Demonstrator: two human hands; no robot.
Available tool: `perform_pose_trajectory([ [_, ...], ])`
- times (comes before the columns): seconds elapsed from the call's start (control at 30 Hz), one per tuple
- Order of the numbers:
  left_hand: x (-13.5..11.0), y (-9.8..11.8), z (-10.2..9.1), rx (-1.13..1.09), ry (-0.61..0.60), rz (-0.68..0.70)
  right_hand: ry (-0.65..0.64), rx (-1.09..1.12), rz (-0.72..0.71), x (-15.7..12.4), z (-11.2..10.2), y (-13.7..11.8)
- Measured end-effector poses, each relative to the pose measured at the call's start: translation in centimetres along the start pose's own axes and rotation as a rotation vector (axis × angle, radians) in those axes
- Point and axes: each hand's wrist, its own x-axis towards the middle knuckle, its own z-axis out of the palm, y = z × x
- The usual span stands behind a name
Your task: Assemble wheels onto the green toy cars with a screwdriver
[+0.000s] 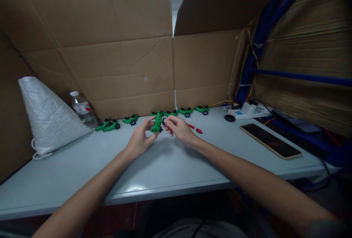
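Note:
My left hand (140,139) pinches a small green toy car (157,122) and holds it upright above the grey table (82,168). My right hand (178,128) is closed beside it, its fingertips on a small dark part at the car's side. Behind my hands a row of finished green toy cars (186,111) with black wheels runs along the cardboard wall. More green cars (108,125) lie at the left end of that row.
A red pen (195,129) lies just right of my right hand. A phone (271,141) lies flat at the right, behind it a white device (244,111) with cables. A water bottle (81,109) and a white woven bag (46,117) stand at the left. Cardboard (123,47) walls the back.

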Motion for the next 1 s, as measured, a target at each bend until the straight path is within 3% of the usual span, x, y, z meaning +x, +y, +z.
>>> perform_pose_trajectory([
  [0.17, -0.3, -0.2, -0.2, 0.081, -0.004, -0.021, -0.012, -0.141, -0.075, 0.1, -0.1, 0.9],
  [0.43, 0.1, 0.4, 0.0, -0.031, 0.003, -0.066, -0.013, -0.317, -0.154, 0.3, -0.6, 0.9],
  [0.73, 0.1, 0.7, -0.1, 0.121, -0.041, 0.027, 0.018, -0.347, -0.18, 0.3, -0.4, 1.4],
  [1.0, 0.1, 2.6, 0.1, 0.119, -0.087, 0.027, 0.147, -0.553, -0.247, -0.9, 0.9, 1.0],
])
